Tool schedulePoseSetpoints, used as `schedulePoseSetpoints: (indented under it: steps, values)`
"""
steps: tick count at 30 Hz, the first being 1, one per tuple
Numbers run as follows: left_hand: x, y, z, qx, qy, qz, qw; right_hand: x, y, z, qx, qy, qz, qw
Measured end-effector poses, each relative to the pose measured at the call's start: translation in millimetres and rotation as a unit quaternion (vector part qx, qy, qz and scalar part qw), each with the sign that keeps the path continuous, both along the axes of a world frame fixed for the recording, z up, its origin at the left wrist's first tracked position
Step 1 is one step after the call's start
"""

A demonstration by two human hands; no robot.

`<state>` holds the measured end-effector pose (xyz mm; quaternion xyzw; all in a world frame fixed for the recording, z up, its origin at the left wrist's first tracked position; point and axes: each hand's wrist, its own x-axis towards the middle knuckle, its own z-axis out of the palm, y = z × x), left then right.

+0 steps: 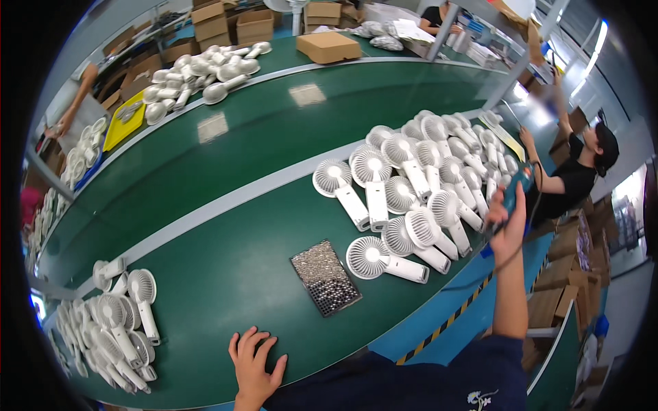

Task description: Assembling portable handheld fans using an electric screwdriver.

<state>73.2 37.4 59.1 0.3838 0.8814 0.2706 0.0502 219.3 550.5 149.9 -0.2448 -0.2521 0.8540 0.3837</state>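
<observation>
Right fingers (495, 214) wrap the probably hefty, stiff teal driver (510, 197), best held mid-body; left fingers (247, 341) spread, empty, at the surface's (205, 294) near edge.

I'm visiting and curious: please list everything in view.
Near bench: one, green, front
Far bench: one, green, back
Handheld fans: many, white, two piles on near bench
Grid tray: one, black, near bench's middle
Small metal pieces: many, silvery, in grid tray
Electric screwdriver: one, teal, held at right
Fan-shaped pieces: many, white, far bench
Flat cardboard box: one, brown, far bench
Other boxes: several, brown, back and right
Shallow tray: one, yellow, far bench's left
Co-workers: at least three, black or pale clothes, left, right, back
Left hand: one, bare, at near bench's edge
Right hand: one, bare, around electric screwdriver
</observation>
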Motion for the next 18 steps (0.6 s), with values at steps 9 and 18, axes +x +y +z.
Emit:
schedulePoseSetpoints:
  steps: [9, 18]
  values:
    - [-45, -17, 10, 0.144, 0.093, 0.098, 0.980, -9, -237, -52, 0.050, 0.291, 0.281, 0.913]
    - [-127, -100, 9, -0.088, 0.250, 0.300, 0.916, -69, -325, -125, 0.054, 0.095, 0.538, 0.836]
